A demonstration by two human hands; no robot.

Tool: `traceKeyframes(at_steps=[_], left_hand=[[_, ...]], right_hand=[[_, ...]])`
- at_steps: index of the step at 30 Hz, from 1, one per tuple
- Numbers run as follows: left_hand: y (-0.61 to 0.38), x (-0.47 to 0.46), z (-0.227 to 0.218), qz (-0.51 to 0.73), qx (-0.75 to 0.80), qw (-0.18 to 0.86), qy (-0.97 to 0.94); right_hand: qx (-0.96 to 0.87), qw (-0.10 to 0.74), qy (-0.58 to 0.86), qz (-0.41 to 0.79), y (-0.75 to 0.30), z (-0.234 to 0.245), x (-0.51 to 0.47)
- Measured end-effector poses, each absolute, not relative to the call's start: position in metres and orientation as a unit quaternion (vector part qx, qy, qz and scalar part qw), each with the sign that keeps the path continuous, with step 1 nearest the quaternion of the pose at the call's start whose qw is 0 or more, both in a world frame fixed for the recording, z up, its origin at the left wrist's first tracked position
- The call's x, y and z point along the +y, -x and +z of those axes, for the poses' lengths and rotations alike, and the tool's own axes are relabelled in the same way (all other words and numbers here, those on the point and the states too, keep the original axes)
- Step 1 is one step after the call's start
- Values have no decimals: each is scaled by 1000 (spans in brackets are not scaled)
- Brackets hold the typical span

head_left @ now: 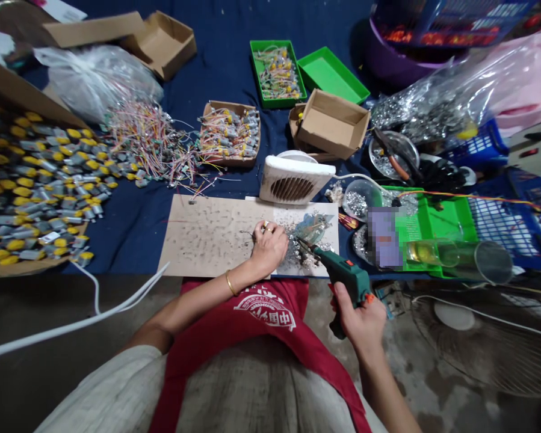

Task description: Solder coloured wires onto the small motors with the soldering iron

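Red apron [270,313] over pale clothing lies nearest the lens. Right hand [360,322] clamped around the grip of a green soldering gun [345,270], its tip down among silver solder scraps [299,255] on a pale cardboard sheet [207,237]. Left hand [268,243] rests on the sheet just beside the scraps, fingers drawn together; whether they hold anything is too small to tell. Sheet lies on navy cloth [130,240]. Just beyond: white extractor fan [292,179]. Further back: cardboard tray of wired motors [228,135]. Far left: heap of yellow-capped motors [35,186] in an open box.
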State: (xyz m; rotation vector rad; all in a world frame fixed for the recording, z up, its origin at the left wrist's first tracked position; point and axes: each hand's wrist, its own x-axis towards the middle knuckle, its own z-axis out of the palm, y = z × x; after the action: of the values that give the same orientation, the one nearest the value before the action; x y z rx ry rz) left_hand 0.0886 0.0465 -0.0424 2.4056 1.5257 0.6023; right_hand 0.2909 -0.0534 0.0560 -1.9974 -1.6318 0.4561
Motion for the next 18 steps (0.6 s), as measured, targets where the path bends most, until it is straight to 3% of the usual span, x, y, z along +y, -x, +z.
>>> traceKeyframes(at_steps=[18], left_hand=[[-88,46,-42,211,513,98,-826]], right_hand=[[-607,283,724,162,-289,57,-53]])
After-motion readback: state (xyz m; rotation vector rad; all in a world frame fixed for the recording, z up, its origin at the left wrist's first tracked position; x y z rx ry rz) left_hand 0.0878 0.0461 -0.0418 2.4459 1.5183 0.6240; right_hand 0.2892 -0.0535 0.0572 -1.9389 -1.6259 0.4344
